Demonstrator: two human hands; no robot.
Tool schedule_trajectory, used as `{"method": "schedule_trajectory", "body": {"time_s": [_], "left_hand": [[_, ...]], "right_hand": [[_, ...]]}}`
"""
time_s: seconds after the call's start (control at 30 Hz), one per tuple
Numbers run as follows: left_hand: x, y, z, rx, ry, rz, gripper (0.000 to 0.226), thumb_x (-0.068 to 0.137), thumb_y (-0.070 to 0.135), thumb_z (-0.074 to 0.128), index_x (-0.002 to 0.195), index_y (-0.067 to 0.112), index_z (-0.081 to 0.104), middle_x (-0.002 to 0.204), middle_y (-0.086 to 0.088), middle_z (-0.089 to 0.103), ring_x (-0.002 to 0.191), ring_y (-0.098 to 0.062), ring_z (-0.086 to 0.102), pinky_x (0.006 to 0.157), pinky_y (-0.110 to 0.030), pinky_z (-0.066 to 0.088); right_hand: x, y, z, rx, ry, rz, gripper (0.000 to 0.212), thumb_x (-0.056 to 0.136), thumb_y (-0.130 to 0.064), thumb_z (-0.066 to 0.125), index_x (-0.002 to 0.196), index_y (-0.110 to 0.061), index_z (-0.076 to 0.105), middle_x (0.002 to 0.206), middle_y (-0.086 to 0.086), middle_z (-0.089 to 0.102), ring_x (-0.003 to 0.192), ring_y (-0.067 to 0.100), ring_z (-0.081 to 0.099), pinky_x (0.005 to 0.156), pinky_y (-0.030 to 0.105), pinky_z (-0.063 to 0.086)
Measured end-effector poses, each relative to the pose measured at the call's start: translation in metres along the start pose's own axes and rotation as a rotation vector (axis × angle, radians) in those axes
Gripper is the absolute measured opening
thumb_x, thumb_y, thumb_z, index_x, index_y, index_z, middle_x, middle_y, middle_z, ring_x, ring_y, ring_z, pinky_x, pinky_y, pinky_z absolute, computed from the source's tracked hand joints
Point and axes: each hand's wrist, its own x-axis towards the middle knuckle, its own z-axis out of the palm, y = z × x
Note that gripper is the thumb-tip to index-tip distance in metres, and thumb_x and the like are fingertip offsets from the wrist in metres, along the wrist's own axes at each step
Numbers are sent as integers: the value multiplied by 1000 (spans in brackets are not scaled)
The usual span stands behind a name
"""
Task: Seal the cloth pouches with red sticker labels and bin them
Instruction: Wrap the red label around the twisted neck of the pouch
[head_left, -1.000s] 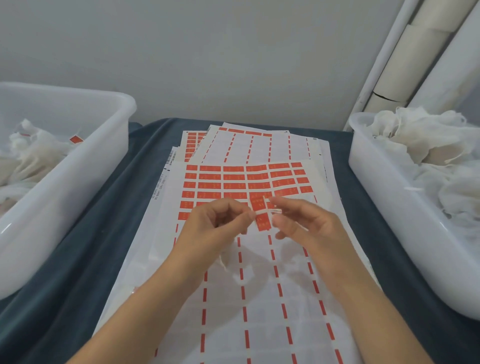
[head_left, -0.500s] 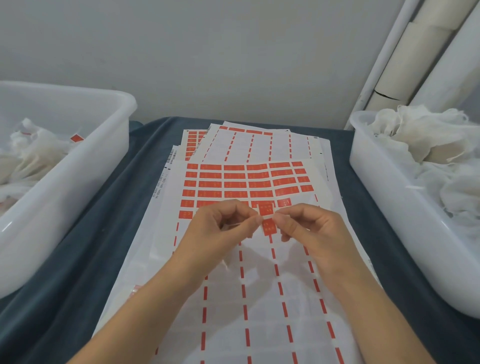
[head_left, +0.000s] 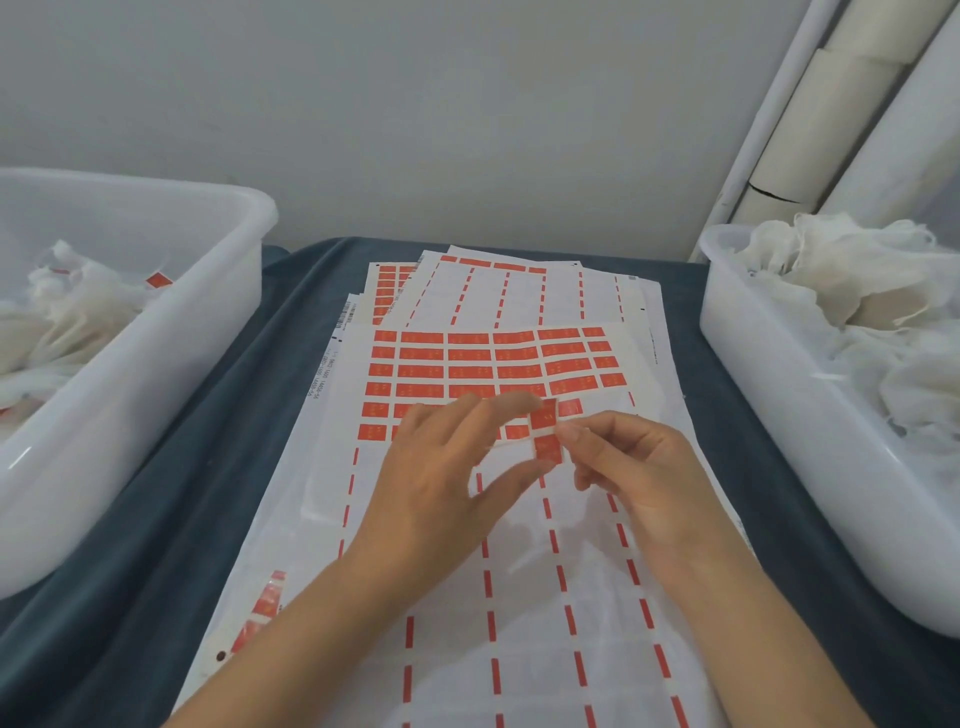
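My right hand (head_left: 639, 478) pinches a red sticker label (head_left: 546, 423) by its right edge, just above the label sheets. The label stands upright and a thin white band crosses its middle. My left hand (head_left: 447, 483) is beside it with fingers apart, forefinger near the label's top and thumb near its bottom. I cannot tell whether they touch it. Beneath lies the sticker sheet (head_left: 467, 364), with rows of red labels on it. Loose white cloth pouches (head_left: 857, 312) fill the right bin (head_left: 779, 415). Pouches with red labels (head_left: 158, 280) lie in the left bin (head_left: 156, 389).
Several used backing sheets (head_left: 519, 291) are stacked on a dark blue cloth (head_left: 208, 467) between the two white plastic bins. A crumpled strip of red labels (head_left: 265, 608) lies at the sheets' near left edge. White pipes (head_left: 831, 104) rise at the back right, against a grey wall.
My left hand has opened from its pinch and spread its fingers. The label has risen slightly and now shows upright in my right hand's pinch.
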Motion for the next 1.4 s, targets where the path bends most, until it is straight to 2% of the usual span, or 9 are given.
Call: {"method": "schedule_trajectory", "body": {"time_s": [0.1,0.17,0.3,0.47,0.63,0.77,0.9,1.03,1.4], "left_hand": [[0,0,-2,-66,-53,-40,38,76,54,43,112,39,41,78,42,39,61,6,44,56,-7,38],[-1,-1,-3,-168,-82,-70,35,78,53,44,111,43,42,75,36,46,68,6,47,51,-5,39],[1,0,-3,-255,-23,-44,28,78,33,58,106,36,56,82,34,45,81,19,46,60,5,34],[2,0,-3,-216,33,-54,35,78,39,51,108,22,60,69,23,40,70,6,42,55,-3,35],[1,0,-4,-244,12,-115,32,77,36,59,103,18,66,62,22,41,65,1,43,53,-4,35],[2,4,-8,-558,-31,-398,24,62,52,60,83,46,69,61,5,59,62,-8,48,52,-13,40],[6,1,-14,-911,-17,-656,25,56,46,67,74,32,77,70,-5,66,52,-4,47,51,-13,43],[5,3,-12,-980,-34,-658,26,59,42,68,77,26,77,62,-5,59,50,-4,42,49,-14,41],[3,8,-12,-1020,-70,-654,25,58,42,68,77,29,77,58,3,57,51,-4,44,49,-13,41]], "right_hand": [[0,0,0,11,0,0,30,61,-50,60,75,-25,70,64,-17,68,67,3,64,54,-1,42],[-1,-1,1,9,-9,-12,30,63,-49,60,76,-24,70,63,-18,67,66,2,64,54,-1,42],[-4,-5,0,-22,-39,-68,28,64,-45,60,77,-22,69,62,-22,66,72,-3,62,54,-4,39],[-7,-7,-1,-201,-6,-239,12,67,-46,61,74,-36,63,77,-26,67,87,-8,59,66,-1,43],[-8,-6,-3,-465,122,-566,15,76,-46,55,81,-32,59,88,-32,56,93,-13,55,75,-2,41],[-10,-12,-2,-72,163,-330,13,74,-45,64,79,-34,60,83,-28,67,87,-6,62,64,-1,43],[-10,-12,3,127,65,-209,21,67,-39,64,85,-27,62,89,-24,68,86,-1,65,65,2,46],[-12,-10,14,179,-42,-196,17,66,-33,67,82,-28,65,87,-19,71,88,1,67,68,6,49],[-11,-4,11,206,-4,-186,13,65,-35,68,77,-31,68,86,-14,72,85,11,69,77,21,56]]}}
